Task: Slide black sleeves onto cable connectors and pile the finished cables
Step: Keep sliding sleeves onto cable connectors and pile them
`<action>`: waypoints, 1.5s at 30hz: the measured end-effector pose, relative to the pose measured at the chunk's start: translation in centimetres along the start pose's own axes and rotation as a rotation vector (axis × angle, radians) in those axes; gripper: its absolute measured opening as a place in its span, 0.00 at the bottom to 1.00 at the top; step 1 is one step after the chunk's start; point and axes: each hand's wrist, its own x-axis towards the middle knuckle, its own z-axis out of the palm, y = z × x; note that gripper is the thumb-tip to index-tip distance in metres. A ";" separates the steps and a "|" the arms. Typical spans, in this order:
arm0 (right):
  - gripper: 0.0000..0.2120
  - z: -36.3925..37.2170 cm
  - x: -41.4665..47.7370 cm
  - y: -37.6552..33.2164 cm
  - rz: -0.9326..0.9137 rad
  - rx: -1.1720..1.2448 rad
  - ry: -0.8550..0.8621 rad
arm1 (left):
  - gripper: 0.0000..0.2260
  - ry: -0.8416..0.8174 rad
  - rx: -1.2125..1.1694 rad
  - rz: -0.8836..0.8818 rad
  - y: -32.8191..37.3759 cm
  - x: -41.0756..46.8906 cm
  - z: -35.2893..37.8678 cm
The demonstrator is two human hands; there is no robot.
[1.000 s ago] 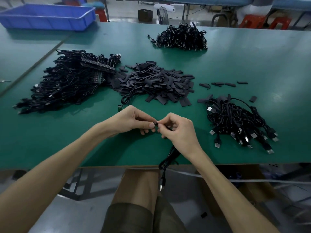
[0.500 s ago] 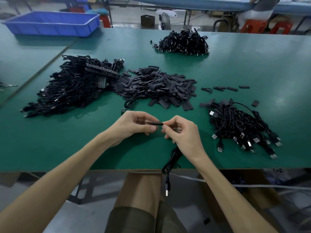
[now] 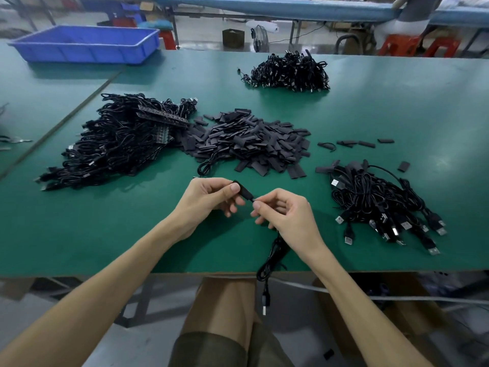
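My left hand [image 3: 209,200] pinches a black sleeve [image 3: 244,191] between thumb and fingers, just above the green table [image 3: 105,234]. My right hand [image 3: 285,213] pinches the black cable [image 3: 272,258] right at the sleeve's lower end; the connector under the sleeve is hidden. The rest of the cable hangs coiled over the table's front edge, with its USB plug [image 3: 265,304] dangling above my lap. A heap of loose black sleeves [image 3: 248,141] lies beyond my hands. A pile of cables with USB plugs [image 3: 378,205] lies to the right.
A large tangle of black cables [image 3: 116,144] lies at the left and another bundle [image 3: 288,72] at the far middle. A few stray sleeves [image 3: 357,143] lie right of the heap. A blue bin [image 3: 87,43] stands at the back left. Red stools [image 3: 415,46] stand behind the table.
The hands have drawn slightly apart, and the sleeve now shows longer between them, tilted up to the left. The camera view has dipped a little.
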 end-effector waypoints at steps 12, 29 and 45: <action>0.06 -0.7 0.5 0.4 0.064 0.177 0.176 | 0.13 -0.054 0.272 -0.097 1.7 -0.3 2.3; 0.09 -0.7 1.0 0.1 0.119 0.470 0.257 | 0.09 -0.286 0.026 -0.069 9.0 3.7 10.2; 0.07 -1.4 0.8 1.1 0.253 0.447 0.193 | 0.07 -0.205 0.258 -0.173 5.2 9.7 19.7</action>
